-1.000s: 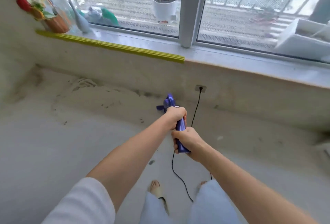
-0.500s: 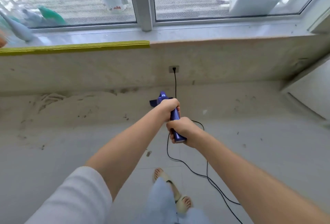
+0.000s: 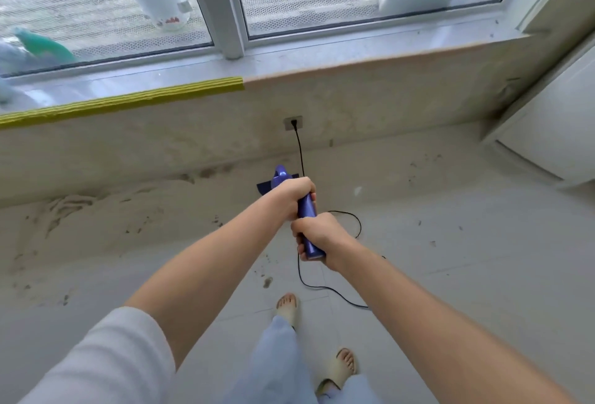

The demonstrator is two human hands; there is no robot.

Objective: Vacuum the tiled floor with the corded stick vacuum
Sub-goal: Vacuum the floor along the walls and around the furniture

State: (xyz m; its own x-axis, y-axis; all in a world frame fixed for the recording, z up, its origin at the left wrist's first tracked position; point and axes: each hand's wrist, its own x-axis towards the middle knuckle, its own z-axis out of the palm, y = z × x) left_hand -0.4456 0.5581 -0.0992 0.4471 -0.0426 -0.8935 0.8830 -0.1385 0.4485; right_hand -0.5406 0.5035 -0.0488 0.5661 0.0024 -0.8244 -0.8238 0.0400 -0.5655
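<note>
I hold a purple stick vacuum (image 3: 306, 210) in front of me with both hands. My left hand (image 3: 294, 194) grips the upper part of its handle, and my right hand (image 3: 317, 238) grips the handle's lower end. The vacuum's dark head (image 3: 264, 187) rests on the pale tiled floor (image 3: 450, 242) near the wall. Its black cord (image 3: 301, 152) runs from the wall socket (image 3: 293, 122) down past the handle and loops across the floor (image 3: 322, 287). Sandy dust and dark specks (image 3: 96, 217) cover the tiles at left.
A low wall under the window sill (image 3: 354, 59) stands straight ahead, with a yellow strip (image 3: 128, 101) along its left edge. A white cabinet (image 3: 547, 133) closes the right side. My feet in sandals (image 3: 288, 307) stand just behind the cord. Planters sit outside the glass.
The view has turned right and down: the wall socket and window have shifted left. More cord now lies looped on the floor. Both hands keep their grip on the handle.
</note>
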